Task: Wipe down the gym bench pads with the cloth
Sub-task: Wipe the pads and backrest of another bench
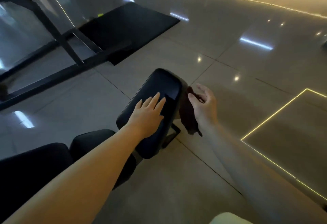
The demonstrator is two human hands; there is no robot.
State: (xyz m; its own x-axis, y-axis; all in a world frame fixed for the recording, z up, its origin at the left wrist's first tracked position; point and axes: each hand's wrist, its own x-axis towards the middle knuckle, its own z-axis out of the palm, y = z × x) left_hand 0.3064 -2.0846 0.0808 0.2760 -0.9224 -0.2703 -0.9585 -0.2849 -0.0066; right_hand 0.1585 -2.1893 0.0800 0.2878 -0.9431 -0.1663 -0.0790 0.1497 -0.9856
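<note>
A black padded bench pad [164, 85] stands in the middle of the view, long and rounded at its far end. My left hand [148, 110] rests flat on its top, fingers straight and spread. Just right of the pad's edge, my right hand [203, 103] holds a dark brown cloth [188, 115] pinched between thumb and fingers. The cloth hangs down beside the pad, off its surface. A second black pad [85, 140] lies near me at lower left, partly hidden by my left forearm.
A black metal gym frame [58, 39] crosses the upper left, with a black floor mat [131, 27] beyond it. Glossy grey floor tiles [247, 75] with lit yellow lines spread to the right. The bench's metal support [174, 133] shows under the pad.
</note>
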